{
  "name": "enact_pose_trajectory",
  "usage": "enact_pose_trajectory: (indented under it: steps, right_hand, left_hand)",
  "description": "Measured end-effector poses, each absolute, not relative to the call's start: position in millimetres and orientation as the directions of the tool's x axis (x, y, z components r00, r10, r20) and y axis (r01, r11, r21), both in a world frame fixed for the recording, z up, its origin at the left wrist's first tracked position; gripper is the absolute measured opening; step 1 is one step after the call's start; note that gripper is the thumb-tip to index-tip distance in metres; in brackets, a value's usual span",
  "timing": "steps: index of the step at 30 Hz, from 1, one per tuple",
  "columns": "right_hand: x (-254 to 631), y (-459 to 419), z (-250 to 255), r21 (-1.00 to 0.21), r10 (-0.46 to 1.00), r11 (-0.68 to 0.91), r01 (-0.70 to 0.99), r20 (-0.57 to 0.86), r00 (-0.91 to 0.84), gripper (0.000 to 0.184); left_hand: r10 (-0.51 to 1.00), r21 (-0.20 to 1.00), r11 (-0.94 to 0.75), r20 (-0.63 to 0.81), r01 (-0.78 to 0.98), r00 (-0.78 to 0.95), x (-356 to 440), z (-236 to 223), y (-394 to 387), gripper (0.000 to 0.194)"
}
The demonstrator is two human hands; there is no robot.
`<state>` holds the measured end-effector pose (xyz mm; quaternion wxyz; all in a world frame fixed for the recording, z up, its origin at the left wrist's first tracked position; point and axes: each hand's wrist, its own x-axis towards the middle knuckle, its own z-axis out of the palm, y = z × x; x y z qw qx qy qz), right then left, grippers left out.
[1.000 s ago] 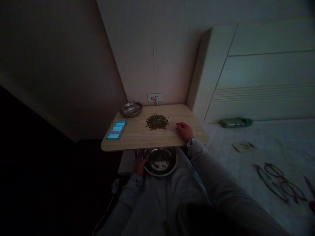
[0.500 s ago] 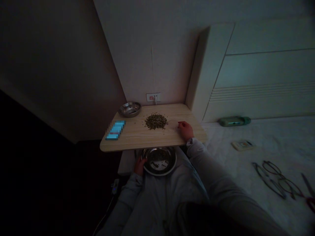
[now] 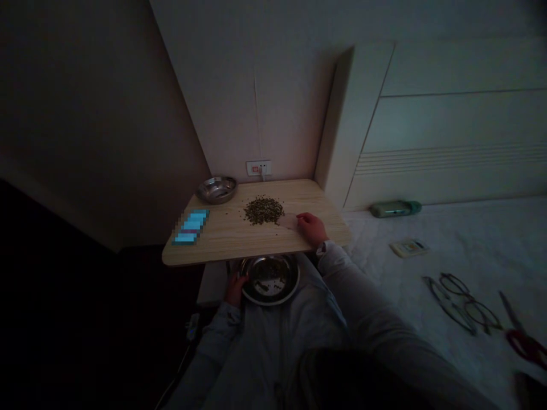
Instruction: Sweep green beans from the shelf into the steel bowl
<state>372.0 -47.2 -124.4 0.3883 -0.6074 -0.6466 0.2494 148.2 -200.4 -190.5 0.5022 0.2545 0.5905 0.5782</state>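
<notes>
A loose pile of small, dark greenish-brown grains [image 3: 264, 210] lies on the light wooden tabletop [image 3: 222, 245]. At the pile's right edge is a thin, pale translucent piece [image 3: 289, 221], perhaps plastic, whose exact kind I cannot tell. The fingers of my right hand [image 3: 313, 229] are closed on its right side. Below the near table edge, a round steel basin [image 3: 270, 297] rests on my lap, with some dark bits inside. My left hand [image 3: 234, 289] grips its left rim.
At the table's back left stands a smaller steel bowl [image 3: 217, 191]; a lit phone [image 3: 191, 227] lies before it. On the bed at right are a green bottle [image 3: 395, 209], a small pale device [image 3: 409, 247], eyeglasses [image 3: 464, 302] and red-handled scissors [image 3: 525, 345]. A wall socket [image 3: 258, 168] holds a plug.
The view has turned slightly right, so everything sits further left. My right hand has brought the translucent piece a little closer to the grains. My left hand stays on the basin.
</notes>
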Motion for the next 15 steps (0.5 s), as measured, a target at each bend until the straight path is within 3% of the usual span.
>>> enact_pose_trajectory:
  steps: [8, 15]
  right_hand:
    - [373, -47, -124, -0.845, 0.986, 0.128, 0.519, 0.166, 0.027, 0.025]
    - [373, -48, -125, -0.814, 0.983, 0.159, 0.558, 0.180, -0.018, 0.026]
  left_hand:
    - [0.874, 0.945, 0.202, -0.292, -0.256, -0.389, 147, -196, -198, 0.023]
    - [0.887, 0.940, 0.195, -0.291, -0.280, -0.359, 146, -203, -198, 0.030]
